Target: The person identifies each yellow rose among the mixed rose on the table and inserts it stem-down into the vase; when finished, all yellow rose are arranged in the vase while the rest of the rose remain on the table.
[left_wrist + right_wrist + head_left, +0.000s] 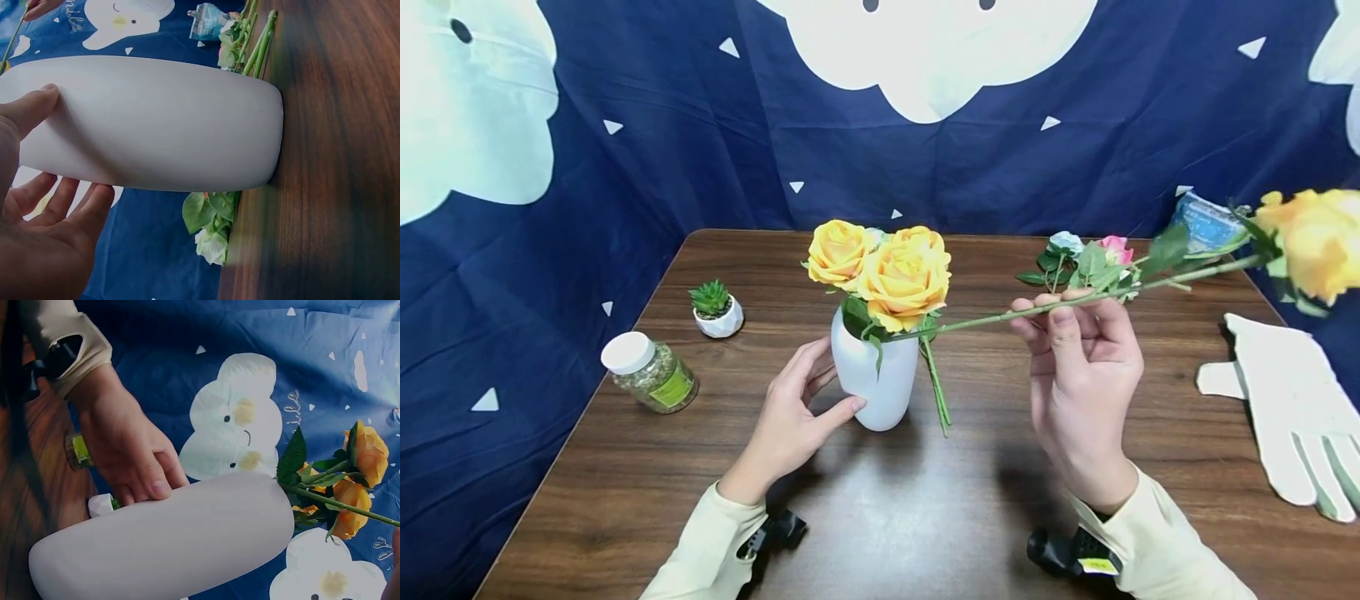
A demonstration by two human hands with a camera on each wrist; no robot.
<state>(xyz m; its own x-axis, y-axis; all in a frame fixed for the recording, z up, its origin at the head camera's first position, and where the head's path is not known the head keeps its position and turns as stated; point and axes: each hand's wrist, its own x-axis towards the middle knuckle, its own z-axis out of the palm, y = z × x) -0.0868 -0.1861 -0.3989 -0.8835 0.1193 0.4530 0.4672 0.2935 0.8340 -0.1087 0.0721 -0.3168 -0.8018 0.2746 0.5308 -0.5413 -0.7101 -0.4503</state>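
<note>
Left hand: the left hand (790,417) cups the smooth white ceramic vase (876,377), thumb on its side, fingers (69,200) loosely spread around it.
Vase: upright mid-worktop (925,517), two yellow roses (887,271) in its mouth.
Right hand: the right hand (1078,375) is lifted, fingers pinching the thin green stem (1000,317) of a long yellow artificial rose (1311,242).
Stem: near level, its cut end beside the vase's mouth, its bloom far right.
Loose stems: small white and pink flowers (1086,258) lie behind the right hand.
Around: glass jar with white lid (650,372), tiny potted succulent (716,307), white glove (1292,412).
</note>
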